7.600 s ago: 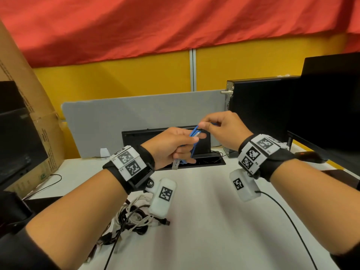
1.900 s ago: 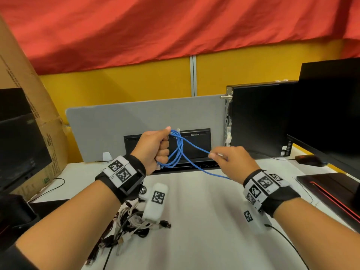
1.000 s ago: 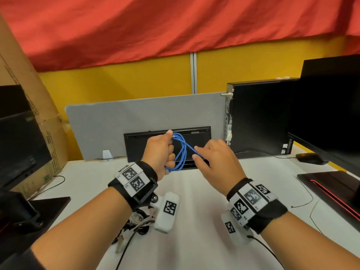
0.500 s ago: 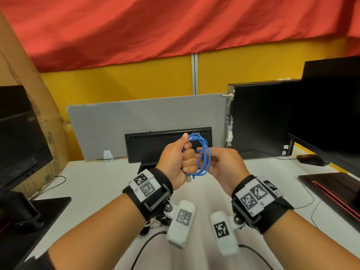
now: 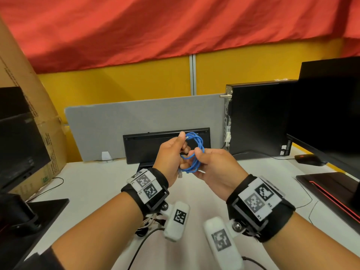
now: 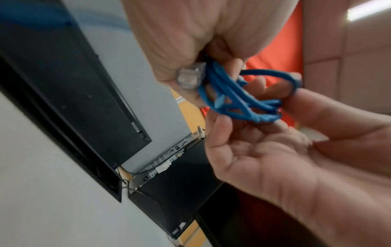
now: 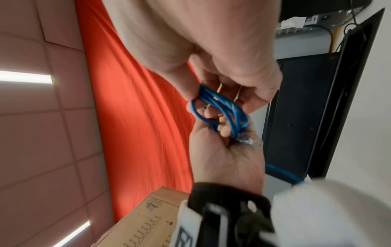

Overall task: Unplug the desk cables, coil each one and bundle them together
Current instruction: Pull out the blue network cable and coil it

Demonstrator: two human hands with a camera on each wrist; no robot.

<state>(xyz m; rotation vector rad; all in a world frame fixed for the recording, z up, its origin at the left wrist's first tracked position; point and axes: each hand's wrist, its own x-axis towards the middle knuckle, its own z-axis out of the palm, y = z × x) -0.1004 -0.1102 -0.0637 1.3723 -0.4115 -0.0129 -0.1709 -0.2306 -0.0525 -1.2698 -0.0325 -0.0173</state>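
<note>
A blue network cable is wound into a small coil and held above the white desk. My left hand grips one side of the coil in its curled fingers, and the clear plug hangs below that fist. My right hand pinches the opposite side between thumb and fingers. The left wrist view shows the coil and plug close up. In the right wrist view the loops cross both hands. A pile of white and black cables lies on the desk under my left wrist.
A black cable box with raised lid stands before a grey partition. A PC tower, monitor and mouse fill the right. A cardboard box and another screen stand left. Thin cables trail at right.
The long blue strand that my right hand drew out has been wound into the coil. Both hands have come together and nearer to me, each holding the coil.
</note>
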